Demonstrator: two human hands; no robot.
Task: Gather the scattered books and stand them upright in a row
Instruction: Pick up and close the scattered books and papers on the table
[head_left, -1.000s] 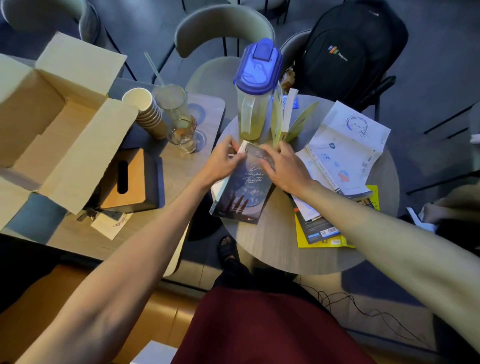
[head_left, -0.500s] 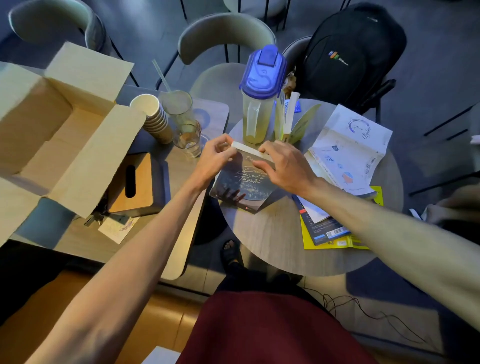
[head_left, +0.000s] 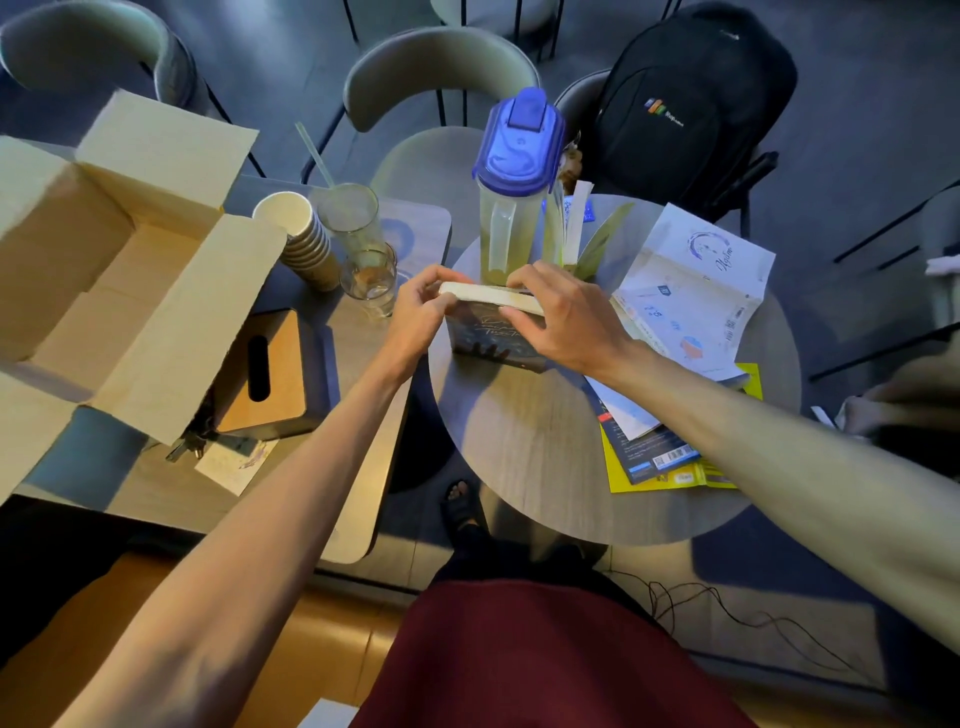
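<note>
A dark blue book (head_left: 488, 340) with pale lettering stands nearly upright on the round table (head_left: 524, 441), its white page edge facing up. My left hand (head_left: 423, 312) pinches its left top corner. My right hand (head_left: 563, 317) grips its top edge on the right. More books lie flat at the table's right: a white-covered one (head_left: 691, 291), a dark blue one (head_left: 644, 452) and a yellow one (head_left: 675, 475) beneath. Behind my hands some thin books or cards (head_left: 576, 228) stand beside a jug.
A jug with a blue lid (head_left: 511, 192) stands just behind the held book. On the left table are a glass (head_left: 371, 278), stacked paper cups (head_left: 306, 244), a wooden tissue box (head_left: 262, 371) and an open cardboard box (head_left: 109, 270). A black backpack (head_left: 685, 98) rests on a chair.
The dark book lay flat a second ago. Both hands have tipped it up onto its bottom edge, so its page edge now faces up.
</note>
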